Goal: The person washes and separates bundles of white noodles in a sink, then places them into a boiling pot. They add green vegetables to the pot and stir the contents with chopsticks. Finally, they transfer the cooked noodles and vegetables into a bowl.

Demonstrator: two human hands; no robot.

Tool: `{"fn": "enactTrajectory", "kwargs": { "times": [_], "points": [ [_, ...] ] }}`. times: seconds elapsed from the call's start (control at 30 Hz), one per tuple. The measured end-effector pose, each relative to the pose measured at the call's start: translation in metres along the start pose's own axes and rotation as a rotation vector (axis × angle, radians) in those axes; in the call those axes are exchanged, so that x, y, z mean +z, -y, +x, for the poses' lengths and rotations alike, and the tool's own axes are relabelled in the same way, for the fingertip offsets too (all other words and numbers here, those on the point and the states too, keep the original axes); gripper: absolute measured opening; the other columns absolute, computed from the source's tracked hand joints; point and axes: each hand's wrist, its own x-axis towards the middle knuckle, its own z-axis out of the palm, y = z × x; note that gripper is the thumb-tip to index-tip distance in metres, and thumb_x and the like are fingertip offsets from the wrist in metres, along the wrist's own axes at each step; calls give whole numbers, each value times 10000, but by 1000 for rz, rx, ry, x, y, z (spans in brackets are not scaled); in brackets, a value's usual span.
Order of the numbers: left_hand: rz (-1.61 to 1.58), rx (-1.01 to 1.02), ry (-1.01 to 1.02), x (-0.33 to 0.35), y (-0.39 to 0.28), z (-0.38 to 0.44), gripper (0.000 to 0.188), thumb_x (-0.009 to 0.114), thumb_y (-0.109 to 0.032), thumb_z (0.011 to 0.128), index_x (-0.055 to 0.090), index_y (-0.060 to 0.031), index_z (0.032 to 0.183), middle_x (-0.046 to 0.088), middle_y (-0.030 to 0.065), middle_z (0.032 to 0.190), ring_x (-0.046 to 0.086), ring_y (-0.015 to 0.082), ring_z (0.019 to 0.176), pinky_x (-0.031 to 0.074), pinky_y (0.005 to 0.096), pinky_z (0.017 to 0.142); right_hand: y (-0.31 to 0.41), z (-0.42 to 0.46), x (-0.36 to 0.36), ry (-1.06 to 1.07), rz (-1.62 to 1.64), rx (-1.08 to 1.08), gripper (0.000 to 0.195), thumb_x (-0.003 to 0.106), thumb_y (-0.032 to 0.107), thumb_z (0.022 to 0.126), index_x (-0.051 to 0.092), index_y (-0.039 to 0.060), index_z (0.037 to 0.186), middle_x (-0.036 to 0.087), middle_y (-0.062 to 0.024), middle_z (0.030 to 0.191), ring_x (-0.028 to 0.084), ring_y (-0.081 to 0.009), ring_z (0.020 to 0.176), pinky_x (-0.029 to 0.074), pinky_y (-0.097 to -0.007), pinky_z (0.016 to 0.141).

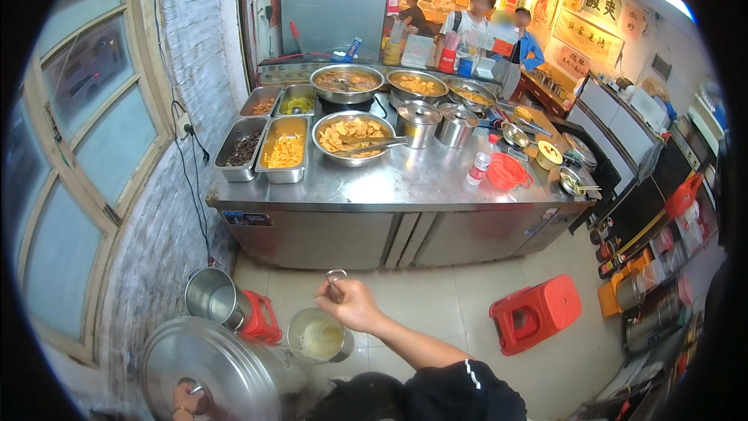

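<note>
At the lower left, my left hand [184,402] grips the handle [197,389] on the round metal lid [201,356] of a large stockpot [286,374]. The lid lies over the pot. My right hand [353,305] is closed around a metal utensil's handle with a looped end [336,276]; the working end is hidden. Just below that hand, a metal pot [295,336] on the floor holds pale, cloudy liquid. Beside the stockpot stands an open metal bucket [210,292], against a red plastic stool [261,318].
Ahead is a stainless-steel counter [362,190] carrying rectangular food pans [285,149], a bowl with tongs [353,134], lidded pots [419,120] and a red basket [507,171]. Another red stool [534,314] is at right. People [473,20] stand beyond the counter. Cables [196,204] hang along the left wall.
</note>
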Motion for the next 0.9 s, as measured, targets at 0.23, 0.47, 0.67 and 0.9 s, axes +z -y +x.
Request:
{"fn": "enactTrajectory", "kwargs": {
  "times": [0.23,0.47,0.67,0.9],
  "points": [
    [-59,-5,-61,1,13,-1,242,790,-106,620,569,-7,630,537,45,578,489,157,545,429,328,545,4,1,-7,-15,-62,7,253,644,233,777,639,22,918,657,-140,774,643,-305,754,490,-385,698],
    [-81,-63,-111,-17,-12,-20,237,788,-86,625,573,6,668,529,32,608,494,142,585,435,325,565,14,3,-12,-15,-46,4,232,642,228,778,631,21,881,651,-130,761,638,-288,733,483,-378,686],
    [-122,-71,-167,-16,-8,-36,241,776,-126,641,583,-4,718,534,51,676,495,163,651,426,335,618,12,8,-13,-24,15,-16,195,643,205,774,633,31,861,640,-121,728,632,-269,703,479,-369,665],
    [-177,-101,-242,-13,8,-67,258,763,-172,660,595,-15,777,540,74,756,495,186,727,416,347,681,18,13,-11,-38,-22,-58,182,649,203,761,642,41,843,637,-115,705,634,-267,687,480,-362,659]
  ]
}}
